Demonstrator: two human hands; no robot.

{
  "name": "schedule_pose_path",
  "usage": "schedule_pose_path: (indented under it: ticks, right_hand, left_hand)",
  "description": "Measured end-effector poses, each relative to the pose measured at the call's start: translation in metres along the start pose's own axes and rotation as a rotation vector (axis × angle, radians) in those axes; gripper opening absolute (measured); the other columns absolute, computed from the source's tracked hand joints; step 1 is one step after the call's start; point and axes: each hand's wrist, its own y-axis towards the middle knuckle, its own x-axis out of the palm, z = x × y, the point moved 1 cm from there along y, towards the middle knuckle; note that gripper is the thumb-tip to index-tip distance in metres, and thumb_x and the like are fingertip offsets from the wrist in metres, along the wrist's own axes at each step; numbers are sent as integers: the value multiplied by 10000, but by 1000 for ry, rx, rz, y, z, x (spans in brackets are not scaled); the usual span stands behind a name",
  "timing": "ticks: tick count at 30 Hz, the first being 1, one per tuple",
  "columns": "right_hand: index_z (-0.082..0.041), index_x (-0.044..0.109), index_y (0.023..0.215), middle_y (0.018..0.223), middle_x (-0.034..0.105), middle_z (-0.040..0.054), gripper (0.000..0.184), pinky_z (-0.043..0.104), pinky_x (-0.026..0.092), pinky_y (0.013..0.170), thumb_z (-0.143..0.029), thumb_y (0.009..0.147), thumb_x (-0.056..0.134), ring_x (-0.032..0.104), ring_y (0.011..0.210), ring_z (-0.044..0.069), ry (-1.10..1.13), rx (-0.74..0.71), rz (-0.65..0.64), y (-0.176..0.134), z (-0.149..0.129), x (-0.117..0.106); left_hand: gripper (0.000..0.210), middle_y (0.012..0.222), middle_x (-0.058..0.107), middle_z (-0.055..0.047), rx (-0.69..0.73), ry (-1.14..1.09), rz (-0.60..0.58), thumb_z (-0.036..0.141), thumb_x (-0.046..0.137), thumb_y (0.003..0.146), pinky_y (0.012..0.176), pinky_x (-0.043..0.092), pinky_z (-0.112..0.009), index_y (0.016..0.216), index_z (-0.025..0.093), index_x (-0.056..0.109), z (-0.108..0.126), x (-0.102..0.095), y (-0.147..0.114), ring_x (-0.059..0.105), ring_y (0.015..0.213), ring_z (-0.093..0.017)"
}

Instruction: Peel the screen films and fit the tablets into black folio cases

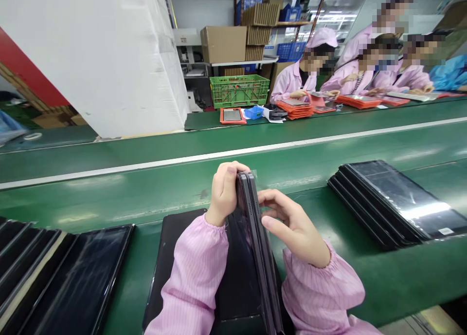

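Note:
Two dark tablets [255, 228] stand on edge, pressed face to face, above a black flat pad or tablet [182, 228] on the green bench. My left hand [224, 191] is closed around their far upper corner, fingers over the top. My right hand [288, 223] is at the right side of the pair, its fingers and thumb apart and the tips at the right-hand tablet's face near the speaker holes. Part of its fingers is hidden behind the tablet's edge. Clear film sticks out by the far corner.
A stack of tablets [394, 198] lies to the right; more tablets [83, 276] lean in a row at left. Beyond a white strip [204, 156] runs another green bench with orange-sleeved items [295, 109], a blue tray [253, 112], a green crate [239, 90] and co-workers in pink.

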Motion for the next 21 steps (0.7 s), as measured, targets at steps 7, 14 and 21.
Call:
schedule_pose_path:
  ticks: [7,14,21]
  right_hand:
    - [-212,551,1106,1091,659,85,211,310,564,814,-352,948,541,652,1011,212,9,49,27,4,4,6]
    - [-206,523,1174,1004,682,65,219,280,557,734,-324,1008,443,670,871,172,-17,80,32,6,7,6]
    - [-172,292,1491,1482,453,158,553,381,548,975,-218,967,461,515,1312,248,-228,-12,-232,-4,1,-3]
  left_hand:
    - [589,821,682,-63,-41,30,60,625,256,968,705,484,-344,779,227,647,-5,0,2,632,811,-207]
    - [570,786,662,-51,-56,38,99,641,300,955,689,491,-323,804,218,651,-13,-1,5,628,751,-188]
    - [568,760,657,-44,-66,39,128,652,321,945,680,494,-306,799,213,650,-21,-5,8,634,741,-180]
